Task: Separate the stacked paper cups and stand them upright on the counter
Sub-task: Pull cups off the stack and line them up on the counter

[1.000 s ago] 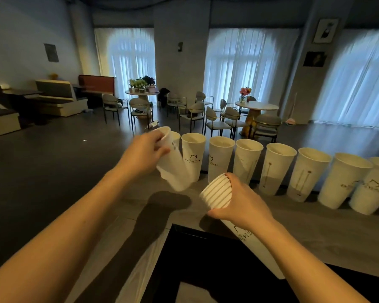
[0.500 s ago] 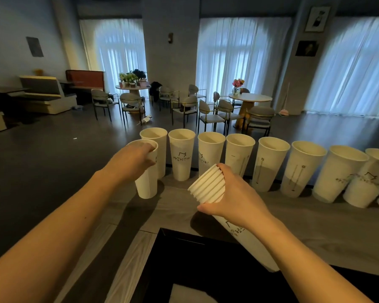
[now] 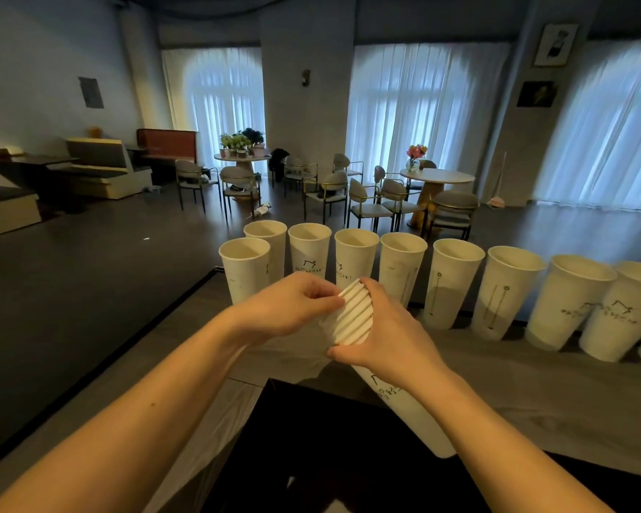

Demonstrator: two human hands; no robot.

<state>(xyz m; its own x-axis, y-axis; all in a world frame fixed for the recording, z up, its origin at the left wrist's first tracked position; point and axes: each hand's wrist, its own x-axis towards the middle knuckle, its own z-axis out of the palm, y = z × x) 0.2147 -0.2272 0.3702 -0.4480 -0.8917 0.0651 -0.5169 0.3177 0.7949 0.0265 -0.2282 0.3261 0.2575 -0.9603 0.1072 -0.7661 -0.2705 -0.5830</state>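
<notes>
A stack of white paper cups (image 3: 356,314) lies tilted in front of me, rims pointing up and away, its base near a black box. My right hand (image 3: 389,333) wraps around the stack just below the rims. My left hand (image 3: 293,303) pinches the topmost rim with its fingertips. Several separated cups stand upright in a row along the counter's far edge (image 3: 448,283), and one more cup (image 3: 245,268) stands at the left end, slightly in front of the row.
The grey counter (image 3: 533,386) runs left to right; its left edge drops to a dark floor. A black box (image 3: 330,457) sits close below my arms. Café tables and chairs (image 3: 396,201) stand far behind the counter.
My left hand set a single cup upright at the left end of the row, let go, and came back to the stack's top rim. The right hand kept holding the stack.
</notes>
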